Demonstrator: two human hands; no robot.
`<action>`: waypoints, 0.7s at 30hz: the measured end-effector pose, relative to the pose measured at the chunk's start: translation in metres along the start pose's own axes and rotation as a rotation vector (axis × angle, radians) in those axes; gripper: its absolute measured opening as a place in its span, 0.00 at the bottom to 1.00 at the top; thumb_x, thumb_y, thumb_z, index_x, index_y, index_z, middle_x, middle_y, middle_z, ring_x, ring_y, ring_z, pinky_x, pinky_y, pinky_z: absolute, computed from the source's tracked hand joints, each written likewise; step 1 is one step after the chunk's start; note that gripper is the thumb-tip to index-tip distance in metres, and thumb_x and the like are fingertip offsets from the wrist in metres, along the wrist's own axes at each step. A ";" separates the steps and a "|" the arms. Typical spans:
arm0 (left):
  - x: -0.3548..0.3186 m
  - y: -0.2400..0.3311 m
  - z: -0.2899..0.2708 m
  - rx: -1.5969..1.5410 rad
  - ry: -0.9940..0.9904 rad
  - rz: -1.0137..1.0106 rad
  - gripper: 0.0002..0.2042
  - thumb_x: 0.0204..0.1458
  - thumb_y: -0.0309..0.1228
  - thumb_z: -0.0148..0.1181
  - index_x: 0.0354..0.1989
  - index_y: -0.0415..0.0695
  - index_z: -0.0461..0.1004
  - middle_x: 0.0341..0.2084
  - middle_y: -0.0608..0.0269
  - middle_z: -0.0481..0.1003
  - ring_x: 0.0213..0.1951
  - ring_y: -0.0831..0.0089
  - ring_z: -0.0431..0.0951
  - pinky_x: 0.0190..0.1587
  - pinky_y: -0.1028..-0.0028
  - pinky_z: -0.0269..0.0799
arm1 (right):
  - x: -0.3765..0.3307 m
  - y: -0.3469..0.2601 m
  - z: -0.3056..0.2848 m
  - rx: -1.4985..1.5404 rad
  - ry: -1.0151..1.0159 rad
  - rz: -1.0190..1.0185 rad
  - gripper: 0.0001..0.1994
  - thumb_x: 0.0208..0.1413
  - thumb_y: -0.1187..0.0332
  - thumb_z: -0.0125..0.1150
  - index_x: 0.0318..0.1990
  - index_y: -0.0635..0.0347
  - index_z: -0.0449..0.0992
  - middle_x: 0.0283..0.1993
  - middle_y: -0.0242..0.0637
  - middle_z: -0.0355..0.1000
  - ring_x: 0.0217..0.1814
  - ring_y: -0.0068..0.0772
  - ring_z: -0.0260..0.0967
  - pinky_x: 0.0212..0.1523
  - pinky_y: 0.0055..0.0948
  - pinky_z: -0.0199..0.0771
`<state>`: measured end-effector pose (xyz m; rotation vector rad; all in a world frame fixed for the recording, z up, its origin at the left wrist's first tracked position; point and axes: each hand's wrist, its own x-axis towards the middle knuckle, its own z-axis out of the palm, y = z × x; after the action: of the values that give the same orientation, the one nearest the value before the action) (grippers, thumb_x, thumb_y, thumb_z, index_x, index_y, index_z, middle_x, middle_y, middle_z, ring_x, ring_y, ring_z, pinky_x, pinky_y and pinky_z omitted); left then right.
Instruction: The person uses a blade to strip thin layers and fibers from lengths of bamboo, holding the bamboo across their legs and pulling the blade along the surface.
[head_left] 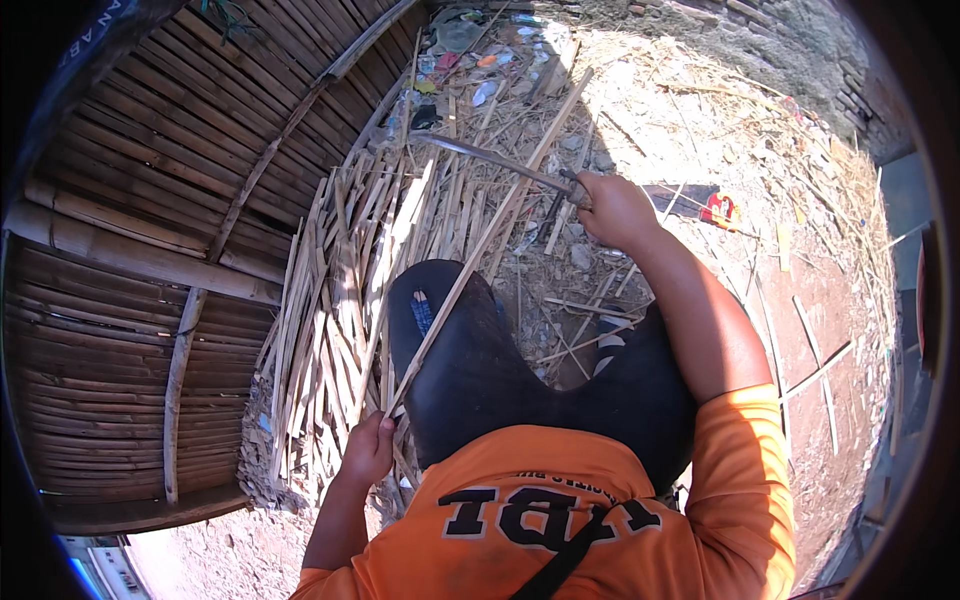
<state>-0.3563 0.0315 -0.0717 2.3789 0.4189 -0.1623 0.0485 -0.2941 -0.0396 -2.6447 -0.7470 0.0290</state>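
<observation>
My left hand point(369, 452) is closed around the lower end of a long bamboo strip point(470, 278). The strip slants up across my left thigh and away to the far right. My right hand point(614, 212) grips the handle of a machete point(490, 158), its long narrow blade pointing left. In this view the blade crosses the upper half of the strip; whether the two touch I cannot tell. A heap of split bamboo strips point(335, 320) lies left of my legs.
A bamboo slat wall point(150, 130) with poles rises along the left. Scraps of litter point(484, 93) lie at the far end. Loose strips point(825, 375) and a dark flat piece with a red patch point(690, 202) are on the ground to the right. A rough brick wall point(800, 50) stands far right.
</observation>
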 end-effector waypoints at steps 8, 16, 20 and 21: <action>0.016 0.002 0.006 -0.081 -0.088 -0.023 0.22 0.71 0.43 0.42 0.31 0.36 0.69 0.18 0.51 0.69 0.22 0.62 0.69 0.30 0.64 0.66 | 0.009 0.033 0.022 0.224 0.015 0.047 0.17 0.48 0.67 0.64 0.47 0.60 0.76 0.33 0.54 0.77 0.42 0.59 0.77 0.44 0.52 0.77; -0.003 -0.007 0.003 -0.345 -0.179 -0.213 0.24 0.71 0.47 0.40 0.30 0.40 0.70 0.18 0.69 0.66 0.22 0.75 0.66 0.29 0.71 0.64 | -0.018 -0.030 0.016 -0.019 -0.006 -0.320 0.13 0.48 0.69 0.64 0.42 0.61 0.74 0.34 0.53 0.78 0.38 0.58 0.76 0.39 0.49 0.77; 0.009 0.011 0.007 -0.023 -0.024 0.019 0.25 0.71 0.46 0.39 0.31 0.37 0.70 0.16 0.58 0.67 0.21 0.65 0.69 0.29 0.63 0.66 | -0.012 -0.009 0.033 0.007 -0.041 -0.255 0.12 0.49 0.70 0.62 0.42 0.60 0.75 0.33 0.50 0.78 0.36 0.55 0.77 0.39 0.49 0.77; 0.008 0.001 0.009 -0.006 -0.025 0.026 0.24 0.71 0.45 0.40 0.30 0.37 0.71 0.16 0.57 0.68 0.21 0.64 0.70 0.29 0.64 0.66 | 0.002 0.022 0.037 0.193 0.031 -0.055 0.14 0.49 0.71 0.60 0.45 0.59 0.76 0.33 0.49 0.79 0.35 0.52 0.78 0.40 0.49 0.78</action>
<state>-0.3489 0.0268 -0.0793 2.3731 0.3756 -0.1779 0.0566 -0.2973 -0.0816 -2.4357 -0.7662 0.0423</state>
